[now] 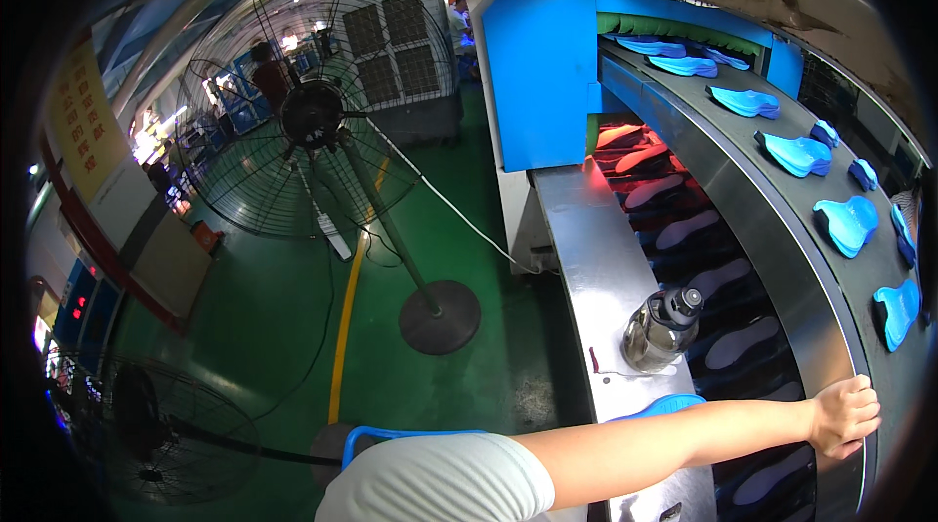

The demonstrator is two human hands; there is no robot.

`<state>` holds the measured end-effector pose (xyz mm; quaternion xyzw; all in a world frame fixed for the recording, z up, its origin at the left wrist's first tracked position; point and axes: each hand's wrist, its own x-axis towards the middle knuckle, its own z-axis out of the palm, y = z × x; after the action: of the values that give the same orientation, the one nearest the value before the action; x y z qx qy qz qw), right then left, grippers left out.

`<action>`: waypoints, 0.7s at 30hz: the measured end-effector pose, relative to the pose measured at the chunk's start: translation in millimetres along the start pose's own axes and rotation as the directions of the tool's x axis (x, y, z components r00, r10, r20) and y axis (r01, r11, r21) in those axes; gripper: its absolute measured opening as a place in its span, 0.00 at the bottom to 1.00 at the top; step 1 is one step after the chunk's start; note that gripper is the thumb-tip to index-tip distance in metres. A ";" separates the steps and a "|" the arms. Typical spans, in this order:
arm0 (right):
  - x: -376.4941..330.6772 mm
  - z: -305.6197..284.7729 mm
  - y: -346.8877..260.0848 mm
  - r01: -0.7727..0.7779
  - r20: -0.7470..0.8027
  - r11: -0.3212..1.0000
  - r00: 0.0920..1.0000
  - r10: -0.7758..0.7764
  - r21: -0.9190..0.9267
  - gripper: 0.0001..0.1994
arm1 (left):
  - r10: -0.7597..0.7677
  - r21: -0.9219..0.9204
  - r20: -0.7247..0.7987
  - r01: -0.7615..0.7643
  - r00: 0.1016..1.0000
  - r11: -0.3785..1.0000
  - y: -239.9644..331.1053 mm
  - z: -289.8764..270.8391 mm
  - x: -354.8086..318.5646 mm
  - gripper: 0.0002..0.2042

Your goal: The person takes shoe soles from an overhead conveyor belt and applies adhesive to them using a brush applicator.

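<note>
My left arm reaches across the lower part of the view to the right. My left hand [844,417] is closed over the metal rim [782,273] of the upper conveyor. Beyond it, several bright blue curved shoe soles [846,225] lie spaced out on the dark belt [782,192], one of them [897,314] just above the hand. Below my forearm and left of the rim runs a lower dark belt with flat pale sole shapes [740,343]. My right hand is out of view.
A clear bottle with a dark lid [661,331] stands on the steel ledge [598,249]; a blue curved piece [661,407] shows behind my forearm. A blue machine housing [542,78] spans the belts, with red light beneath. Left stand a large fan [313,114] and another fan [149,424].
</note>
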<state>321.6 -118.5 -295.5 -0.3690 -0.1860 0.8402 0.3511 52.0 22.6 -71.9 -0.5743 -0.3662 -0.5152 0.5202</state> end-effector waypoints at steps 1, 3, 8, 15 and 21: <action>1.5 -3.2 -0.3 -0.004 0.010 1.000 1.000 0.004 -0.008 0.19 | -0.021 -0.004 0.033 0.021 0.999 1.000 0.2 -0.1 -0.6 0.19; 0.2 -1.9 -1.3 -0.007 0.016 1.000 1.000 0.007 -0.012 0.18 | -0.044 -0.012 0.068 0.045 0.997 0.999 1.3 1.4 -0.6 0.19; 11.8 -26.4 1.3 0.054 0.025 0.995 0.998 -0.052 -0.085 0.18 | -0.048 -0.045 0.055 0.050 0.997 0.998 4.6 8.7 -2.3 0.20; 13.7 -11.1 6.0 -0.029 0.066 0.992 0.997 0.037 -0.123 0.18 | -0.022 -0.010 0.012 0.022 1.000 1.000 -1.3 9.7 -9.0 0.19; -3.4 21.0 2.3 -0.040 0.078 0.999 0.996 0.042 -0.020 0.18 | -0.028 -0.033 -0.035 0.027 0.999 0.999 5.3 17.2 -2.3 0.18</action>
<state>306.5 -123.6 -281.4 -0.3425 -0.1996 0.8594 0.3230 60.2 38.6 -74.1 -0.5686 -0.3562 -0.5383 0.5100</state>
